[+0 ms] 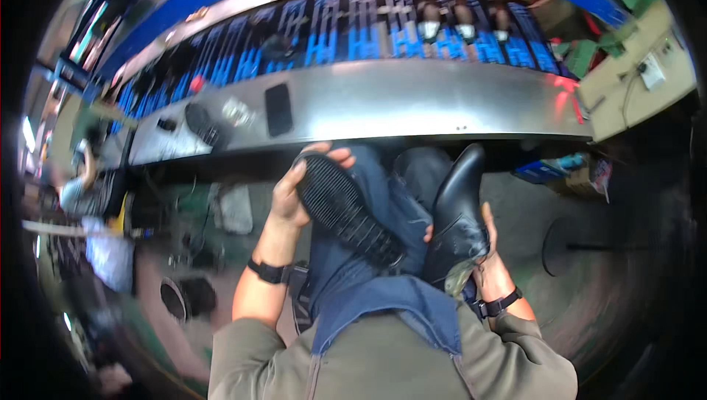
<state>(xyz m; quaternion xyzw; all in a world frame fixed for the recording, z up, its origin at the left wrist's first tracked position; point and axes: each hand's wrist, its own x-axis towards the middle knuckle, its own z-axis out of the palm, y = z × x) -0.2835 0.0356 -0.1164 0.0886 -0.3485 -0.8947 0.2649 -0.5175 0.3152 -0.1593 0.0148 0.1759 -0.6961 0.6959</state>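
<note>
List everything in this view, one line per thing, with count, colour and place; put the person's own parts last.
Shoe with ribbed sole: 1, black, sole up, held over the lap in the left hand.
Ankle boot: 1, black, glossy, toe pointing up, held in the right hand.
Metal workbench: 1, silver, across the middle of the view.
Flat dark rectangle: 1, black, lying on the workbench.
Loose shoe: 1, black, on the workbench at left.
Conveyor rack: 1, blue bars, behind the workbench, carrying dark shoes; number unclear.
Another person: 1, light blue top, far left, blurred.
Denim apron: 1, blue, over the lap.
Wristbands: 2, black, one per wrist.
Left hand: 1, gripping the ribbed-sole shoe.
Right hand: 1, gripping the boot.
</note>
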